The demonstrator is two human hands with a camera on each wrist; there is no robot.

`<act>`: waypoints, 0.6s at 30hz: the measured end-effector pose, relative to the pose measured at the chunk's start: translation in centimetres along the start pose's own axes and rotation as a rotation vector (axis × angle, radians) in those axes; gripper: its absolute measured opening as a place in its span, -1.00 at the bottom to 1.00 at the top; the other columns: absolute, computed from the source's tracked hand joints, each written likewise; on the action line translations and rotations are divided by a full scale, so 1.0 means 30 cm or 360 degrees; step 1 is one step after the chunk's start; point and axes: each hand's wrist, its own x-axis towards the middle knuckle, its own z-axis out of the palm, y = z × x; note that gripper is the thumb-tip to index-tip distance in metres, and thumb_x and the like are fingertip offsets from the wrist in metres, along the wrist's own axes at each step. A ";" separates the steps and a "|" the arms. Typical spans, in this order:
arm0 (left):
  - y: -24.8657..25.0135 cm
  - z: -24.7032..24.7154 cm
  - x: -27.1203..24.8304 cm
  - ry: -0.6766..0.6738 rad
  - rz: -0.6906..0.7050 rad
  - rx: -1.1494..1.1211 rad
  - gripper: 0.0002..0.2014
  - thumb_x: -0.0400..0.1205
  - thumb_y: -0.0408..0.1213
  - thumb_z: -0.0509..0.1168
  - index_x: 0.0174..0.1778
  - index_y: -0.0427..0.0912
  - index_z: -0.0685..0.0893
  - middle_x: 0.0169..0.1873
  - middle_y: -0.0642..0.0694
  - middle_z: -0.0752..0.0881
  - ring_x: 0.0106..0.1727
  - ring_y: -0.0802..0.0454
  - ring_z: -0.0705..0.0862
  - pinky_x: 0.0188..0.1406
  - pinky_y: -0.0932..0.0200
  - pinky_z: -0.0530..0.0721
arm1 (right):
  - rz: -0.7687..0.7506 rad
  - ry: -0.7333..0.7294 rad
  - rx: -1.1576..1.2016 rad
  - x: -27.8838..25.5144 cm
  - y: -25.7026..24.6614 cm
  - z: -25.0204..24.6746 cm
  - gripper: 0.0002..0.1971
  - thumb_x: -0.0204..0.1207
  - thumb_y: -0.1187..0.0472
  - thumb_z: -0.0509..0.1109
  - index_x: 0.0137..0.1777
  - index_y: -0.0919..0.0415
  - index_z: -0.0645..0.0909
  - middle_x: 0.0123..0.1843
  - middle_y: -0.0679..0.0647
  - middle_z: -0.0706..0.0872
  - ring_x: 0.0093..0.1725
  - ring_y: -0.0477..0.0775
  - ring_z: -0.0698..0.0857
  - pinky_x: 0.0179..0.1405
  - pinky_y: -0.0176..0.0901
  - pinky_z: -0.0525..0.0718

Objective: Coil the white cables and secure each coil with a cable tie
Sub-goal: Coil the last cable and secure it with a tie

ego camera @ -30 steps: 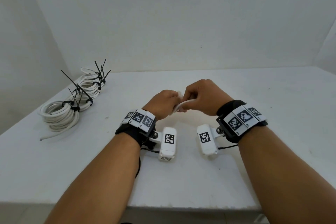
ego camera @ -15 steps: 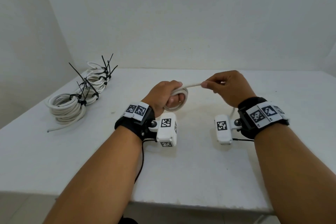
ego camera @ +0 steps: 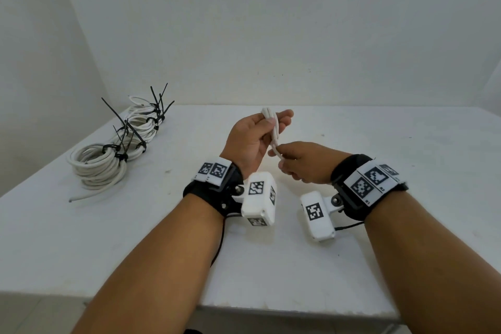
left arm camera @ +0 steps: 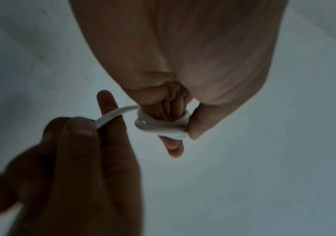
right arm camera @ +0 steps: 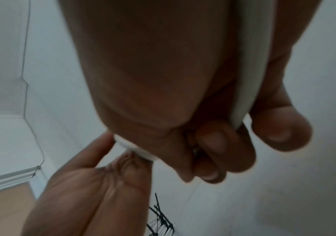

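Observation:
A thin white cable (ego camera: 272, 127) is wound in a small coil around the fingers of my left hand (ego camera: 279, 119), which is raised above the middle of the table. In the left wrist view the coil (left arm camera: 161, 127) rings two fingers and the thumb presses on its side. Just below and to the right, my right hand (ego camera: 277, 154) pinches the free run of the cable (left arm camera: 110, 117) between thumb and fingers. The cable (right arm camera: 249, 76) passes on through the right palm. I see no loose cable tie.
Several finished white coils (ego camera: 99, 168) bound with black cable ties (ego camera: 123, 127) lie in a row at the table's far left, reaching the back wall (ego camera: 143, 114). The white table (ego camera: 406, 157) stands in a corner of white walls.
My left hand has lifted and turned with the coil on its fingers. My right hand has swung from the upper right down beneath the left hand, carrying the cable round.

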 end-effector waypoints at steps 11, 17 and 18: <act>-0.004 -0.038 -0.006 0.0032 -0.0065 0.1901 -0.86 0.49 -0.35 0.26 -0.21 -0.39 0.61 -0.28 0.01 0.77 -0.24 0.00 0.73 -0.26 0.18 0.66 | -0.0150 0.0216 -0.0128 -0.042 -0.027 -0.033 -0.84 0.55 0.19 0.40 -0.21 0.08 0.79 -0.40 -0.13 0.76 -0.54 -0.26 0.53 -0.48 -0.47 0.43; 0.009 0.012 -0.027 -0.0307 -0.0305 0.1779 -0.65 0.68 -0.39 0.05 -0.27 -0.43 0.67 -0.46 -0.11 0.75 -0.45 0.03 0.68 -0.40 0.30 0.61 | -0.0356 0.0647 0.0198 -0.044 -0.002 -0.056 -0.90 0.36 0.18 0.64 -0.32 0.08 0.78 -0.40 -0.06 0.76 -0.47 -0.19 0.55 -0.44 -0.43 0.48; 0.006 0.013 -0.028 -0.0255 -0.0315 0.1636 -0.61 0.70 -0.35 0.01 -0.25 -0.47 0.67 -0.48 -0.15 0.74 -0.49 -0.01 0.64 -0.42 0.23 0.60 | -0.0370 0.0703 0.0214 -0.039 0.004 -0.055 -0.89 0.37 0.17 0.64 -0.32 0.04 0.77 -0.40 -0.10 0.75 -0.46 -0.16 0.53 -0.44 -0.42 0.48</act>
